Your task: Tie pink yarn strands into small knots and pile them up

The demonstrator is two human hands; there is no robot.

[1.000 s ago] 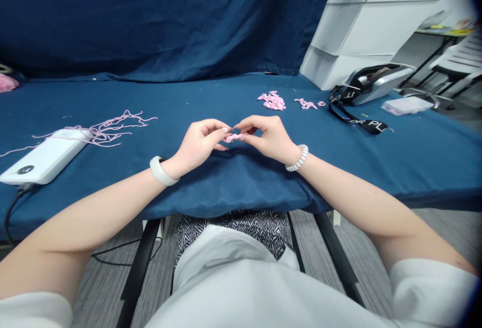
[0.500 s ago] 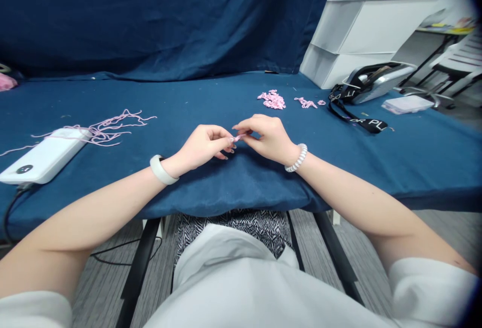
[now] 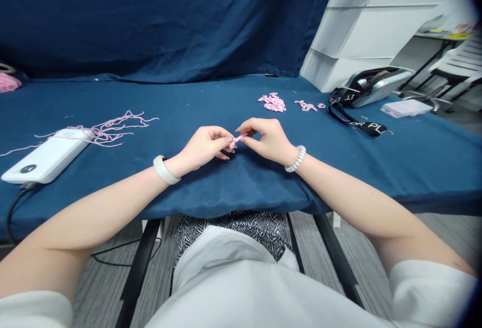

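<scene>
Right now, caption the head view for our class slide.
Left hand and right hand pinch pink yarn above a blue-covered table.

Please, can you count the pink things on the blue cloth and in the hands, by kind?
Tangle of long yarn strands: 1
Large heap of short yarn pieces: 1
Smaller cluster of short yarn pieces: 1
Single small yarn bit: 1
Short handheld yarn piece: 1
Pink bundle, material unclear: 1
Total: 6

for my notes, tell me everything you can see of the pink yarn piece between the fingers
The short pink yarn piece is a soft-looking, crumpled strand, tilted up toward the right. The left hand's fingers and right hand's fingers pinch it above the blue cloth. Any knot is too small to see.
</scene>
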